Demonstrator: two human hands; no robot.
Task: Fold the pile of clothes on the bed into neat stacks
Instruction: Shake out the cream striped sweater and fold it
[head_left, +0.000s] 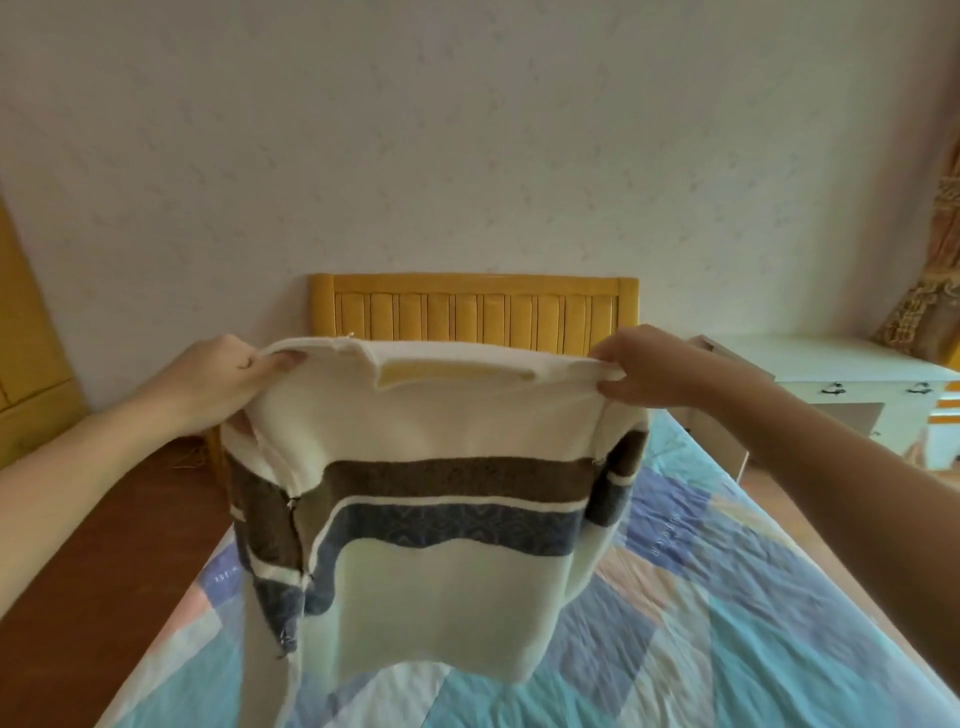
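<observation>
A cream sweater with one brown and one blue band across the chest hangs in the air over the bed. My left hand pinches its left shoulder. At the other shoulder my right hand pinches the fabric, so the neckline is stretched between both hands. The sleeves droop down at the sides, the left one hanging lower. The hem dangles just above the patchwork quilt. No pile of other clothes shows in this view.
A yellow wooden headboard stands against the pale wall behind the sweater. A white desk with drawers is at the right of the bed, a curtain beyond it. Brown floor and a wooden cabinet lie left.
</observation>
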